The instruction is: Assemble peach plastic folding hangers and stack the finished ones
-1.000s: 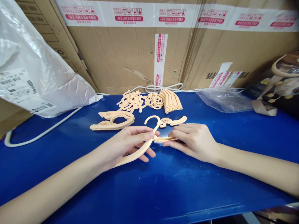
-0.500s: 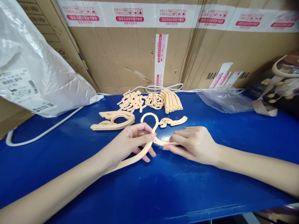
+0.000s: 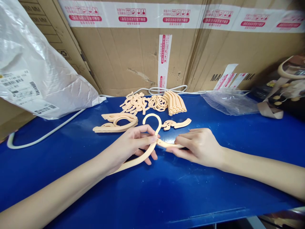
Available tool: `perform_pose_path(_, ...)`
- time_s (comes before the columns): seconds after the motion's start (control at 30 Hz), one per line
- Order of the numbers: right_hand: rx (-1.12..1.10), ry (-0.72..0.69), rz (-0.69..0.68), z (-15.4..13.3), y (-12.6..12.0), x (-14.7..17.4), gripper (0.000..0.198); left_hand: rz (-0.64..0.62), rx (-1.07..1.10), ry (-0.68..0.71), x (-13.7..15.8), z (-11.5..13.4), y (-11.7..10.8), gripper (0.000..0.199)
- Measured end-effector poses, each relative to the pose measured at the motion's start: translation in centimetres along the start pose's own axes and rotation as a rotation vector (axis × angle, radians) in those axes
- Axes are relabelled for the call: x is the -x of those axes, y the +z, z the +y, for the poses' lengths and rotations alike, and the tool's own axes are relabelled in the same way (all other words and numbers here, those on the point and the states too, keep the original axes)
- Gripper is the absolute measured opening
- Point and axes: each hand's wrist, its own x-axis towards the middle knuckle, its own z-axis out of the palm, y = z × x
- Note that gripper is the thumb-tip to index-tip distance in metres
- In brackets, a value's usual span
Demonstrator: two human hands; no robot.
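Observation:
A cream plastic folding hanger (image 3: 143,156) is held up between both hands, its hook curving upward and its two arms spread to either side. My left hand (image 3: 137,143) pinches it just below the hook, with the left arm of the hanger running under the palm. My right hand (image 3: 196,146) grips the hanger's right arm, and its outer end is hidden by the fingers. Behind the hands, folded hangers (image 3: 114,128) lie in a stack at left. A few loose hanger pieces (image 3: 176,124) lie just right of the hook.
Farther back on the blue table (image 3: 152,197) are piles of small pieces (image 3: 134,103) and a row of curved arms (image 3: 175,103). Cardboard boxes (image 3: 133,57) form the back wall. A white plastic bag (image 3: 47,73) stands left, a clear bag (image 3: 231,101) right, and a white cable (image 3: 47,135) runs along the left.
The hanger and its hook have shifted very slightly upward. My right hand has slid a little outward along the right arm; both hands keep their hold.

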Motion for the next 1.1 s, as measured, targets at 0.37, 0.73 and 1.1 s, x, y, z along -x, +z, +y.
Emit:
perform_pose_path(0.37, -0.072, 0.036, -0.056, 0.0, 0.2, 0.1, 0.05, -0.003, -0.027, -0.043, 0.0, 0.2, 0.1, 0.021)
perform_pose_path(0.73, -0.101, 0.044, -0.056, 0.1, 0.4, 0.0, 0.05, 0.009, -0.058, -0.038, -0.2, 0.1, 0.5, 0.02)
perform_pose_path(1.1, -0.138, 0.08, -0.102, 0.2, 0.3, -0.4, 0.051, 0.284, -1.044, 0.26, 0.8, -1.0, 1.2, 0.026)
